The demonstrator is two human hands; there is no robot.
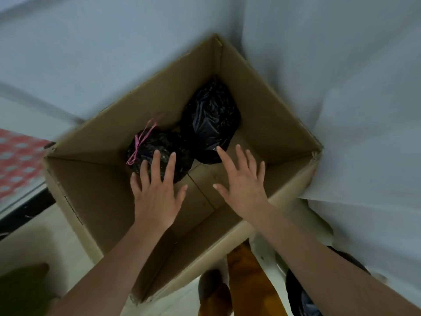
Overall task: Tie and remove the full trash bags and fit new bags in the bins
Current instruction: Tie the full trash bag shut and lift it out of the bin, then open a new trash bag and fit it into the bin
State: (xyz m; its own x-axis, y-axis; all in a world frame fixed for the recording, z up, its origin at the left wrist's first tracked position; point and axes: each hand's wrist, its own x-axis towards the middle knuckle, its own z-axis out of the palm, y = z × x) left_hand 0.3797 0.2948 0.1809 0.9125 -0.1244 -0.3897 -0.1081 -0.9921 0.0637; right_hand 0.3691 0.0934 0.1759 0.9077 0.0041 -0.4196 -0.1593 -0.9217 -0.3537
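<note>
Two tied black trash bags lie at the bottom of a large open cardboard box (262, 103). The nearer bag (159, 144) has a pink drawstring knot on its left side. The farther bag (210, 117) sits behind it toward the box's far corner. My left hand (157, 192) hovers inside the box with fingers spread, just over the nearer bag, holding nothing. With its fingers straight, my right hand (241, 181) is spread above the box floor, its fingertip close to the farther bag.
The box stands in a corner against pale walls. A red patterned surface (16, 163) lies at the left. Another black bag (300, 293) shows at the bottom right beside my orange trouser leg (250, 281) and shoe (210, 283).
</note>
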